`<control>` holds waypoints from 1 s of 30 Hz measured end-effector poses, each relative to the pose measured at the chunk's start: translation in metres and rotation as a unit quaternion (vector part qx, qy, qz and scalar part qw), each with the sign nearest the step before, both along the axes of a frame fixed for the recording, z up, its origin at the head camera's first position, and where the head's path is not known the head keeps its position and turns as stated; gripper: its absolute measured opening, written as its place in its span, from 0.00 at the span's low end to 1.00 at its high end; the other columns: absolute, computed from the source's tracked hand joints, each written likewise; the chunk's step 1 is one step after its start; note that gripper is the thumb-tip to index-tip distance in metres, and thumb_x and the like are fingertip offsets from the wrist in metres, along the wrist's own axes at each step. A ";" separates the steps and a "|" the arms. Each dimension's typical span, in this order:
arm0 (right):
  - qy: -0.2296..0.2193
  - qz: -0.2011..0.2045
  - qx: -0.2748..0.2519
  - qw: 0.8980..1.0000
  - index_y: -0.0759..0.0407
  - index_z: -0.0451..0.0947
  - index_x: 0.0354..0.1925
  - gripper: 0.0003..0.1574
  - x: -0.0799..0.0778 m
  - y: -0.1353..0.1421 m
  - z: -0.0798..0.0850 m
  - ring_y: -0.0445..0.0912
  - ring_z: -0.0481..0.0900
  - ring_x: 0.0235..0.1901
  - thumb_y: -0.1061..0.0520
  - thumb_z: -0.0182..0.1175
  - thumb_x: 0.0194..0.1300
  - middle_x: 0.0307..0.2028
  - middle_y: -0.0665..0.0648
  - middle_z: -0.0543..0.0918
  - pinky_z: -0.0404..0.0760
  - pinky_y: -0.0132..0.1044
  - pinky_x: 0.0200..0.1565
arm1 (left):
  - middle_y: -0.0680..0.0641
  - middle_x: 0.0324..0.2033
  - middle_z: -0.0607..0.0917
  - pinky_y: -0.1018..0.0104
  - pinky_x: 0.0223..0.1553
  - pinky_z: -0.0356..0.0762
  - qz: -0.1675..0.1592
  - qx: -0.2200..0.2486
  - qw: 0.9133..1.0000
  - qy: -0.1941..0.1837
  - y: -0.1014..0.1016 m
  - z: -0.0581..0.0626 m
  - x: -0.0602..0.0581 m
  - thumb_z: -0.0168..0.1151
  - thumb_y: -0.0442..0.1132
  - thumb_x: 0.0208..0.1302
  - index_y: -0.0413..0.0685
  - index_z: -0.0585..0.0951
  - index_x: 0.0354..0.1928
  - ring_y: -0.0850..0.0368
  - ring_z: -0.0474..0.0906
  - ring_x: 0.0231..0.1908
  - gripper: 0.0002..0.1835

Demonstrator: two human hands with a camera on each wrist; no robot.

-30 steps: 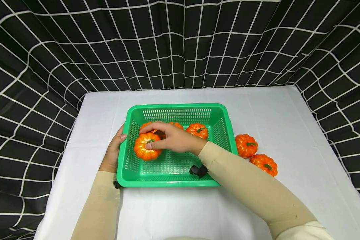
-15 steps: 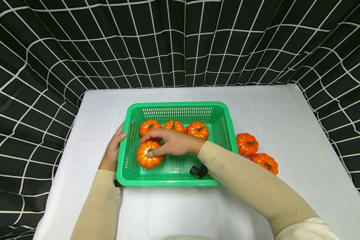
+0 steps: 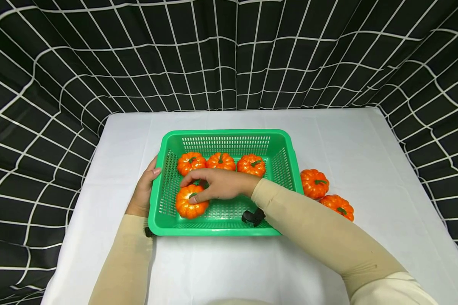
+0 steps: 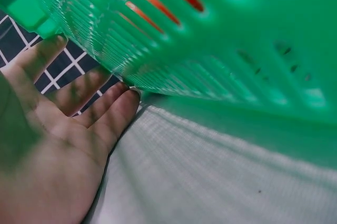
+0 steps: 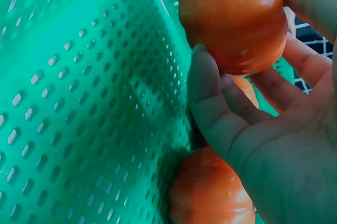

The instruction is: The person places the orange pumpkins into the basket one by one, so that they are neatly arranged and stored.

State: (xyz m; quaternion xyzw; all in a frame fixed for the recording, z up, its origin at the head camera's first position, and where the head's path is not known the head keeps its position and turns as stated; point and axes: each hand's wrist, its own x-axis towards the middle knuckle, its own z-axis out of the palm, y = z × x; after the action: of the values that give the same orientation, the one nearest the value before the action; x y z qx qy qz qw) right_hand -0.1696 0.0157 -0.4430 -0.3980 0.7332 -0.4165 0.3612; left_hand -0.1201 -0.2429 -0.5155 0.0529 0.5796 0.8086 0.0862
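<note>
A green plastic basket (image 3: 221, 232) with slotted walls stands on the table. My left hand (image 3: 142, 190) lies against its left outer wall, thumb at the rim; in the left wrist view, that hand's fingers (image 4: 79, 90) reach fairly straight along the wall. Inside the basket, my right hand (image 3: 223, 184) grips an orange toy pumpkin (image 3: 188, 206) between thumb and fingers at the front left. In the right wrist view, this pumpkin (image 5: 231, 19) appears raised off the basket floor. Behind it sit a left pumpkin (image 3: 191, 163), a middle pumpkin (image 3: 221, 161) and a right pumpkin (image 3: 251, 164).
Outside the basket's right wall, one pumpkin (image 3: 314, 184) and another pumpkin (image 3: 336, 206) rest on the white tablecloth (image 3: 370, 169). The right forearm (image 3: 320, 237) crosses the basket's right front corner. Black curtains (image 3: 198, 55) with white grid lines surround the table.
My right hand has brought its pumpkin toward the basket's front and slightly right, uncovering the left and middle pumpkins behind. The left hand and basket have stayed put.
</note>
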 end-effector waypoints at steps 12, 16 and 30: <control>-0.025 0.022 -0.004 0.999 0.54 0.83 0.64 0.22 0.001 0.001 -0.002 0.48 0.81 0.60 0.56 0.71 0.75 0.63 0.48 0.81 0.76 0.43 0.66 | 0.39 0.78 0.67 0.58 0.61 0.81 -0.005 -0.005 1.000 0.013 -0.002 -0.005 -0.001 0.36 0.40 0.74 0.57 0.56 0.89 0.47 0.76 0.63 0.40; -0.012 0.019 0.014 1.000 0.56 0.82 0.59 0.19 0.000 0.001 -0.003 0.48 0.81 0.57 0.59 0.73 0.73 0.60 0.48 0.81 0.78 0.40 0.62 | 0.38 0.74 0.71 0.59 0.57 0.83 -0.002 -0.001 1.000 0.016 -0.002 -0.005 0.000 0.36 0.40 0.74 0.56 0.57 0.88 0.49 0.80 0.58 0.39; -0.031 0.021 0.025 0.999 0.60 0.78 0.66 0.29 0.000 0.000 -0.007 0.51 0.80 0.60 0.65 0.74 0.70 0.63 0.53 0.80 0.78 0.45 0.65 | 0.39 0.75 0.71 0.58 0.56 0.84 -0.001 -0.005 1.000 0.014 -0.002 -0.002 0.000 0.36 0.40 0.74 0.57 0.57 0.88 0.49 0.80 0.57 0.40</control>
State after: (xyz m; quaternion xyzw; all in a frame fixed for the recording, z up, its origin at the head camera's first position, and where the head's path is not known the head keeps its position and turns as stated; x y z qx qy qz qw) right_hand -0.1701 0.0159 -0.4497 -0.3907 0.7235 -0.4025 0.4024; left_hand -0.1197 -0.2447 -0.5175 0.0644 0.5846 0.8049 0.0790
